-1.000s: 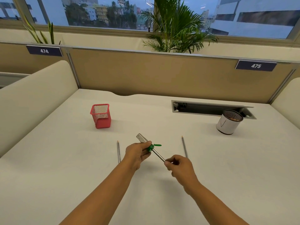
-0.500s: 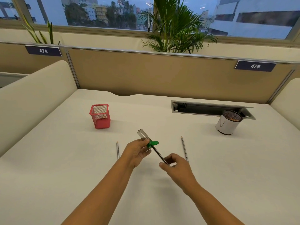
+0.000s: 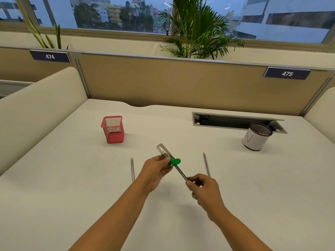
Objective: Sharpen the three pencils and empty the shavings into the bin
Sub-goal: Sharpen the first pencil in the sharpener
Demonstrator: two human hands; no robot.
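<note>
My left hand point(image 3: 156, 169) grips a sharpener point(image 3: 174, 161) with a green head and a clear tube point(image 3: 162, 150) that points up and away. A dark pencil point(image 3: 180, 173) is stuck into the green head, and my right hand point(image 3: 203, 187) pinches its near end. Two more pencils lie on the white desk: one point(image 3: 132, 168) to the left of my left hand, another point(image 3: 206, 164) beyond my right hand. A white round bin point(image 3: 255, 137) with a mesh inside stands at the far right.
A red mesh pencil holder point(image 3: 113, 129) stands at the far left of the desk point(image 3: 72, 187). An open cable slot point(image 3: 233, 122) runs behind the bin. Tan partition walls close the back, and cream dividers close both sides.
The green sharpener head has turned round the pencil between the frames. My right hand has shifted slightly on the pencil's end. The two loose pencils lie as before.
</note>
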